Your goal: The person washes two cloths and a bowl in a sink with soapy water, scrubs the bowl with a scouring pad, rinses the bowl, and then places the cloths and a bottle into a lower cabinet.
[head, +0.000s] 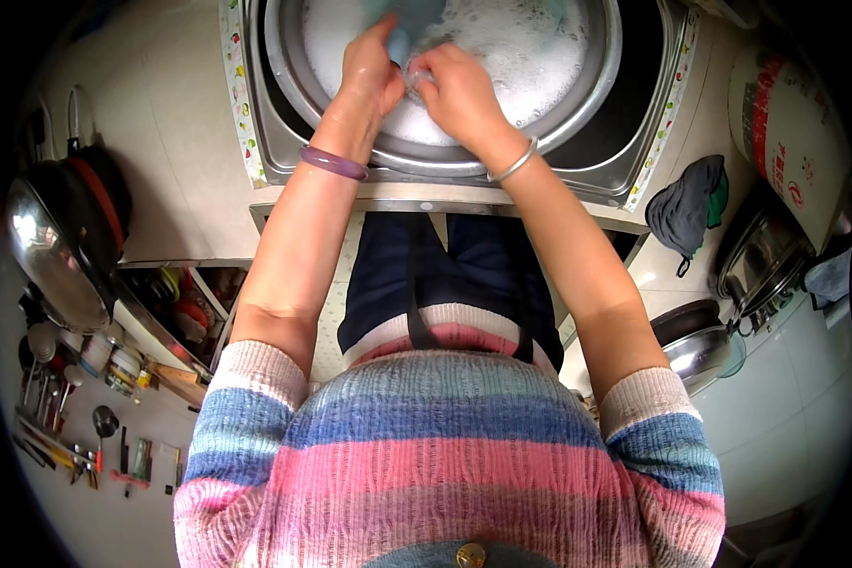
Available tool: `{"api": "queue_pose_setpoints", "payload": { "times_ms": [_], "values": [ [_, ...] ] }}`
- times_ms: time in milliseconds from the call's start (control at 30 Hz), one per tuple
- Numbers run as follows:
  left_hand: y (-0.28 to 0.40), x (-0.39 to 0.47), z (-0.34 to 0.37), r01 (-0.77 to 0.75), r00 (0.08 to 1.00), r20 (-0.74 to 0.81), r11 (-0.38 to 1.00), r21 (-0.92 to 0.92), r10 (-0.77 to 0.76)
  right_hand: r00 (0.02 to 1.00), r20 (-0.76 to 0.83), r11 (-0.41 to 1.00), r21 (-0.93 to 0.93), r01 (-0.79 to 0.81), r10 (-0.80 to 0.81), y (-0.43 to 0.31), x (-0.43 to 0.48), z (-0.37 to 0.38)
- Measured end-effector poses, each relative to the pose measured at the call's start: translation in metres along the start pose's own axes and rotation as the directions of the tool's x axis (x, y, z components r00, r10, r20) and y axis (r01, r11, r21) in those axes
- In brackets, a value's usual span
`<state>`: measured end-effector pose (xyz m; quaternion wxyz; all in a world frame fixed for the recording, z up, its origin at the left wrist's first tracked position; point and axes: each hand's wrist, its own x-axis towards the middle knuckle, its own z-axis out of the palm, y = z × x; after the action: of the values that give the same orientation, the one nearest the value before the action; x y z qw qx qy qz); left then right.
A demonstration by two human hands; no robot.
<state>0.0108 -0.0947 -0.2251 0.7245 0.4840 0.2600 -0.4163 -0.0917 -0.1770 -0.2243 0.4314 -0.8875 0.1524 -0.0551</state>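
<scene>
A round metal basin [610, 42] of sudsy water [532, 78] stands in the stainless steel sink [284, 167]. A light blue cloth [415, 18] lies partly under the foam at its far side. My left hand [370, 71] is over the basin, its fingers around a blue fold of this cloth. Close to its right, my right hand [458, 89] has curled fingers at the suds. Wet foam covers its fingertips, and I cannot tell whether they pinch the cloth. A purple bangle [334, 163] circles my left wrist, a silver bangle [515, 162] my right.
On the right counter lie a dark grey cloth [689, 202] and a white container [788, 135] bearing red writing. Pans [692, 348] stand nearer me. At left are a lidded pan [60, 248], an open drawer [184, 298] and hanging utensils [50, 376].
</scene>
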Motion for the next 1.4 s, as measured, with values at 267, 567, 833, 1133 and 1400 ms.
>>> {"api": "queue_pose_setpoints", "payload": {
  "times_ms": [267, 567, 833, 1133, 1400],
  "values": [
    [-0.005, -0.003, 0.006, -0.025, 0.992, -0.124, 0.998, -0.051, 0.018, 0.986, -0.16, 0.998, -0.03, -0.05, 0.045, 0.003, 0.015, 0.003],
    [-0.015, 0.0, 0.0, 0.01, 0.998, -0.063, 0.98, -0.201, -0.023, 0.99, -0.105, 0.995, 0.022, -0.094, 0.096, 0.01, 0.024, 0.003],
    [-0.023, -0.01, 0.001, 0.081, 0.995, 0.058, 0.992, -0.097, -0.076, 0.993, -0.118, 0.997, 0.072, -0.022, 0.031, 0.016, 0.038, 0.0],
    [0.008, 0.015, -0.013, 0.186, 0.971, 0.155, 0.982, -0.029, -0.179, 0.995, 0.05, 0.987, 0.132, -0.093, 0.087, 0.018, 0.041, -0.004],
    [-0.011, -0.009, 0.008, 0.105, 0.994, -0.013, 0.98, -0.17, -0.109, 0.991, -0.053, 0.992, -0.037, -0.121, 0.119, 0.014, 0.027, 0.001]
  ]
}}
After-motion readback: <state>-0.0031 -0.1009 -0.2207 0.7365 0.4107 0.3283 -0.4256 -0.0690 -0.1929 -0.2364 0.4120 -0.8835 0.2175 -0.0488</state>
